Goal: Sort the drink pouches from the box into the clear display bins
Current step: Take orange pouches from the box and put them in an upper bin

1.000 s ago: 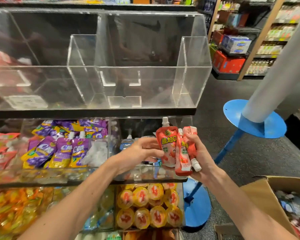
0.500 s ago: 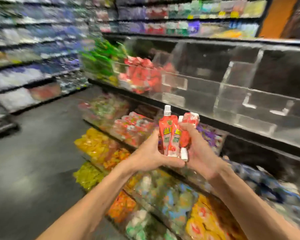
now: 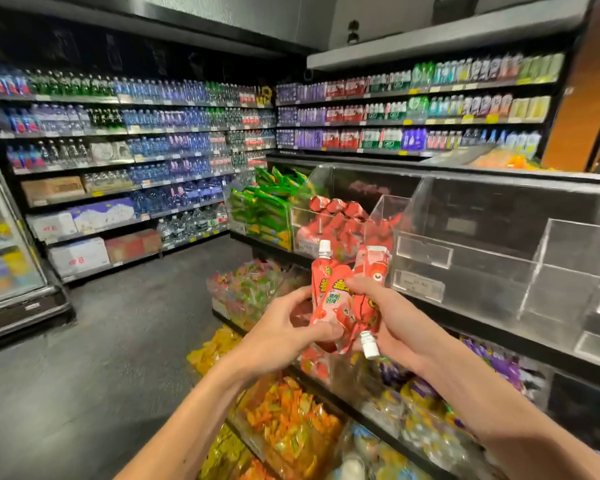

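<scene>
1. Two hands held a small bunch of red drink pouches [image 3: 329, 299] in front of the display rack. The left hand [image 3: 284, 327] curled round the lower front of the bunch. The right hand [image 3: 399, 320] gripped it from the other side, fingers folded over the top.
2. One pouch stood upright with its white cap [image 3: 324, 247] on top. Another hung upside down, its lower cap [image 3: 369, 345] pointing down between the wrists.
3. Just behind the bunch, on the top tier, a bin of red pouches [image 3: 336, 220] was partly hidden by it. A bin of green packs [image 3: 260, 209] sat to its left.
4. To the right stood a clear display bin [image 3: 499, 258] with inner dividers and a price label [image 3: 418, 286] on its front, near the right hand.
5. Lower tiers carried orange snack packs [image 3: 291, 420] and purple packs [image 3: 499, 367]. Both forearms crossed in front of them.
6. Drink shelves [image 3: 136, 150] full of bottles lined the far walls, with cartons [image 3: 80, 256] on the lowest level and dark floor [image 3: 101, 341] between.
</scene>
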